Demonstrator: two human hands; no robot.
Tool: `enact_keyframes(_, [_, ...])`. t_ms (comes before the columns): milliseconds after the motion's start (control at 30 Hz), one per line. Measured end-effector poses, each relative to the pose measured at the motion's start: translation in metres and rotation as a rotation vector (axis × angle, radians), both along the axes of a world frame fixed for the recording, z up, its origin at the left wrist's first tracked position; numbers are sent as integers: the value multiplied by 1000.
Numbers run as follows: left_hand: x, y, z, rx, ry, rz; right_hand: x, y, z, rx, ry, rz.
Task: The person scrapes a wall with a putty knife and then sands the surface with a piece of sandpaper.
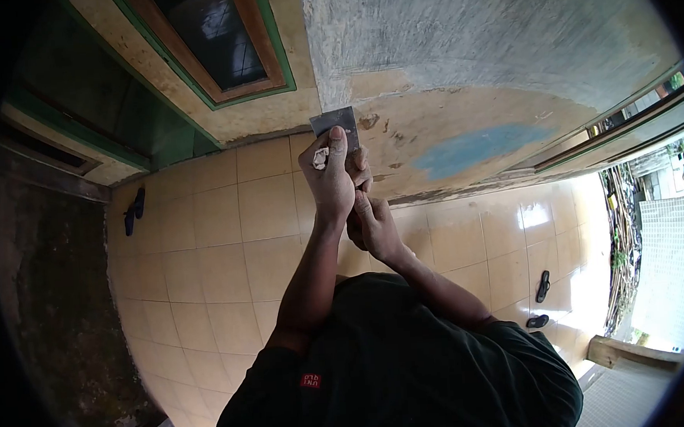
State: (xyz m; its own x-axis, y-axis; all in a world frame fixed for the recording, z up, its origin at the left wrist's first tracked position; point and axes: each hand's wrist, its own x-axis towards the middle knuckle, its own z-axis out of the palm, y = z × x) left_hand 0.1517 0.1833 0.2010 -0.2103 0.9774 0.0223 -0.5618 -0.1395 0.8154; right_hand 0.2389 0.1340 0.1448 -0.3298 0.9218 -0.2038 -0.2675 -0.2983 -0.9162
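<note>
My left hand (328, 172) is closed around a flat grey putty scraper (345, 119), its thumb pressed along the blade. The blade overlaps the lower edge of the grey-coated wall area in this view. A whitish lump (320, 159) sits by the index finger of that hand. Just below, my right hand (375, 226) is closed, thumb against curled fingers, right at the lower edge of my left hand. What those fingers pinch is hidden, so I cannot tell what it is. Both hands look dusty.
Ahead stands a wall with grey coating (456, 30), bare tan plaster and a blue patch (478, 148). A green-framed window (217, 38) is at upper left. Dark sandals (134, 212) and another pair (543, 286) lie on the tiled floor (206, 275).
</note>
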Motion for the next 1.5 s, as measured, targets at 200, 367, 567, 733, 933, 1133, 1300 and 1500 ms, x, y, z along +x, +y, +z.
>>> enact_keyframes(200, [6,-2,-9,-18,-36,31,6,0,-2,36,-22,-12])
enact_keyframes(367, [5,1,-2,-20,3,22,4,1,3,22,-46,-19])
enact_keyframes(567, [-1,-2,-6,-11,13,-23,2,-3,-1,-33,-5,18])
enact_keyframes(733, [-5,-9,12,76,-79,25,-3,-2,12,227,-130,12])
enact_keyframes(933, [-4,-7,6,-31,-51,49,1,-2,14,-56,58,99])
enact_keyframes(1133, [-5,1,24,29,-17,28,0,7,25,-72,100,96])
enact_keyframes(1300, [-8,-5,7,-33,21,13,-6,1,12,-100,171,80])
enact_keyframes(1500, [-10,1,12,32,56,-31,-9,3,11,-71,144,44])
